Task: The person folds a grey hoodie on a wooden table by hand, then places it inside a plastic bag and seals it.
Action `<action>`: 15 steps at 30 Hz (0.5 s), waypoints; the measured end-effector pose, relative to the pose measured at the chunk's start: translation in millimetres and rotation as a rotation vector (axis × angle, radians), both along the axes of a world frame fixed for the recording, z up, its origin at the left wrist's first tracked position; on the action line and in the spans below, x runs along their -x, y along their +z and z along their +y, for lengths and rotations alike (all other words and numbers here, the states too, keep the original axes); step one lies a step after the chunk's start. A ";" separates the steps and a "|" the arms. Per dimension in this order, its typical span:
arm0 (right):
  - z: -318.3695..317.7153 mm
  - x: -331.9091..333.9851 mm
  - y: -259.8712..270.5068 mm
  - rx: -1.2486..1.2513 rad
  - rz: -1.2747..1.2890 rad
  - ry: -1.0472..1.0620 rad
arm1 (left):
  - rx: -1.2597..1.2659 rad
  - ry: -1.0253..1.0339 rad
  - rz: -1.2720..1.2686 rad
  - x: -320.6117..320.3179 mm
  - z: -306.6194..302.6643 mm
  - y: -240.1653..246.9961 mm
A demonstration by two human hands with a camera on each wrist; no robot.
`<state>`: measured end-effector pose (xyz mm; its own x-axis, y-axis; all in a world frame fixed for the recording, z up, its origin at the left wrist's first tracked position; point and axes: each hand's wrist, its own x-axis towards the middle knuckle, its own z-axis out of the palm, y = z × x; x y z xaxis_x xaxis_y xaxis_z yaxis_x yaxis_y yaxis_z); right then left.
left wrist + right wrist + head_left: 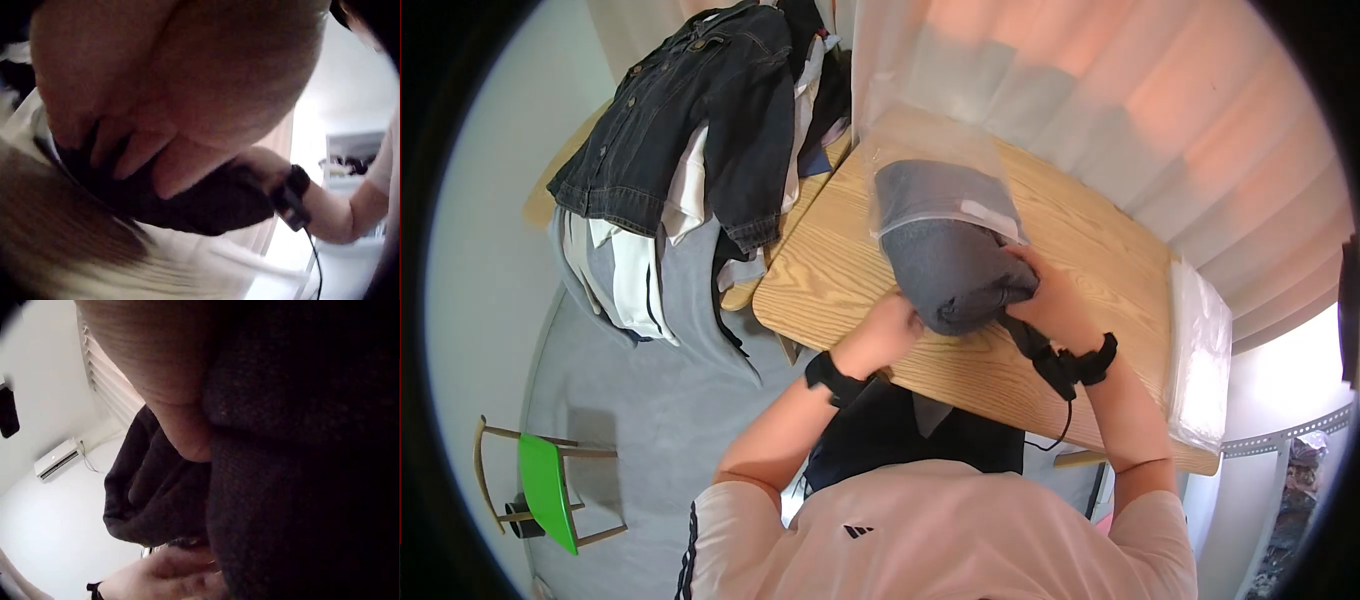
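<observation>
A dark grey folded garment (950, 270) makes a thick bundle over the wooden table, its far part inside a clear plastic bag (945, 205). The bag's opening crosses the middle of the bundle, and a white strip shows near it. At the near left side, my left hand (885, 330) holds the bundle; in the left wrist view its fingers (181, 165) curl against the dark cloth. My right hand (1055, 300) grips the bundle's right end, thumb (184, 434) pressed into the fabric in the right wrist view. The cloth hides part of both hands.
A stack of clear plastic bags (1198, 355) lies along the table's right edge. To the left, a dark denim jacket (690, 120) tops a pile of clothes. A green chair (550, 490) stands on the floor, and a pale curtain (1120, 100) hangs behind the table (820, 270).
</observation>
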<state>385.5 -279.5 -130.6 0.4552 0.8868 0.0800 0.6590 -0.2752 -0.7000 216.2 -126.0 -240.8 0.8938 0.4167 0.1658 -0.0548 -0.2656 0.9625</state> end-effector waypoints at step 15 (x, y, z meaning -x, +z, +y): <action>-3.8 14.9 -11.1 0.095 -0.257 0.084 | -4.180 1.107 0.906 -37.2 7.6 0.1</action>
<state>370.6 -283.2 -141.7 0.3552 0.9296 0.0982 0.8350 -0.2683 -0.4803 253.4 -118.4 -240.7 0.9953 0.0721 0.0644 -0.0718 0.9974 -0.0065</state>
